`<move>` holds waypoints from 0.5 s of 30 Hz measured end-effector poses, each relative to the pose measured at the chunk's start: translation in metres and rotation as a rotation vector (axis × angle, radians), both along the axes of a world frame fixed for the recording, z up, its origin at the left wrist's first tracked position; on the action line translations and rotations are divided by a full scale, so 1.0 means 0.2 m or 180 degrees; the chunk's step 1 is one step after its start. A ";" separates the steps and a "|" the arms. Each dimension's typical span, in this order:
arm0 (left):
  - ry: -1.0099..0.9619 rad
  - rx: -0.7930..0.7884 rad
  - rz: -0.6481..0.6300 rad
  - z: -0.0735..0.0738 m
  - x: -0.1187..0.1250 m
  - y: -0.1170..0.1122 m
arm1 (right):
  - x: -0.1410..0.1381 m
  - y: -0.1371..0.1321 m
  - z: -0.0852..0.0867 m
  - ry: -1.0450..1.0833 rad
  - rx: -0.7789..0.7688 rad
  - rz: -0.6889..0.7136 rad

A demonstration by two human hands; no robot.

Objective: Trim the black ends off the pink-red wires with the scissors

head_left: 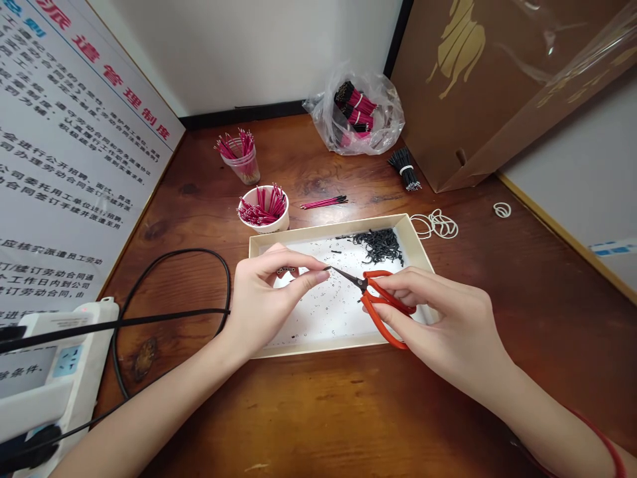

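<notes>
My left hand (pixel 266 302) pinches thumb and forefinger together over a white-lined cardboard tray (pixel 338 230), right at the tips of orange-handled scissors (pixel 381 305). Whatever is in the pinch is tiny, seemingly a short wire. My right hand (pixel 438 318) holds those scissors, with the handles partly hidden under its fingers. A heap of black wire pieces (pixel 378 245) lies at the tray's far side, and small cut bits (pixel 328 312) are scattered over the white lining.
Beyond the tray stand a paper cup (pixel 263 209) and a clear cup (pixel 239 156) of red wires. Nearby are a plastic bag of wire bundles (pixel 355 113), a black wire bundle (pixel 405 168), rubber bands (pixel 435 224), a brown paper bag (pixel 478 79), a power strip (pixel 60 372) and a black cable (pixel 169 265).
</notes>
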State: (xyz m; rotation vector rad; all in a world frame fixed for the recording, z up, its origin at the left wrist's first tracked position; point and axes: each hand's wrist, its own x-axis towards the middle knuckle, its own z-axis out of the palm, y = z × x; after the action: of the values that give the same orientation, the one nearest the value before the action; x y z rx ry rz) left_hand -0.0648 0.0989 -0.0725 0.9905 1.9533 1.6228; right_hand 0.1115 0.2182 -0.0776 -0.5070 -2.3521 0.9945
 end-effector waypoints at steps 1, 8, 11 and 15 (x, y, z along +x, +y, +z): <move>-0.0017 0.0001 -0.0004 0.00 0.00 0.00 | 0.00 0.00 0.00 -0.0009 0.0012 -0.0008; -0.0001 0.0033 -0.0023 -0.01 0.00 0.00 | -0.01 -0.02 0.01 -0.0119 0.0102 -0.0137; -0.0026 0.0011 -0.0015 0.00 0.00 0.00 | -0.02 -0.02 0.01 -0.0117 0.0113 -0.0138; -0.0032 0.0015 -0.0015 0.00 0.00 0.00 | -0.03 -0.03 0.01 -0.0138 0.0014 -0.0134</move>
State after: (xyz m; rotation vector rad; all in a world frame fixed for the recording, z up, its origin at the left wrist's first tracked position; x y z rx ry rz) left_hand -0.0645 0.0997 -0.0727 0.9862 1.9400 1.6273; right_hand 0.1065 0.2127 -0.0759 -0.5794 -2.3713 0.9683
